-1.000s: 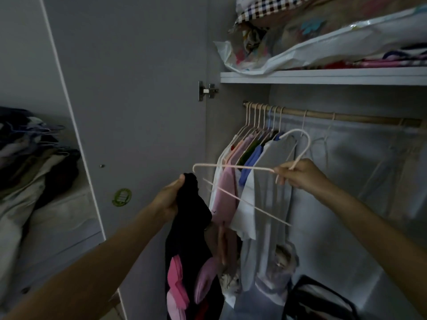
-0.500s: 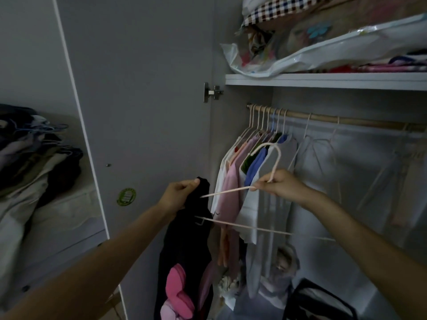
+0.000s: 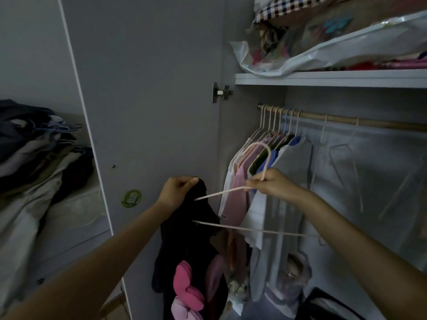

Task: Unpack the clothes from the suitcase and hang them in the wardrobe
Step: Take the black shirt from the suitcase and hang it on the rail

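Head view: the left hand [image 3: 176, 192] pinches the top of a black garment [image 3: 191, 239] beside the wardrobe rail [image 3: 369, 122]; its fingers are clamped on the cloth. The right hand [image 3: 272, 184] grips a pale hanger [image 3: 254, 229], whose left end enters the garment below the rail.

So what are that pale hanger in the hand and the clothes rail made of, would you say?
The hanger, held by the right hand, looks like thin wire with a matte pale pink coating: slim, even and smoothly bent. It could be plain plastic. The rail looks like wood, or a wood-look finish: tan, matte, with no metallic shine in this dim light.
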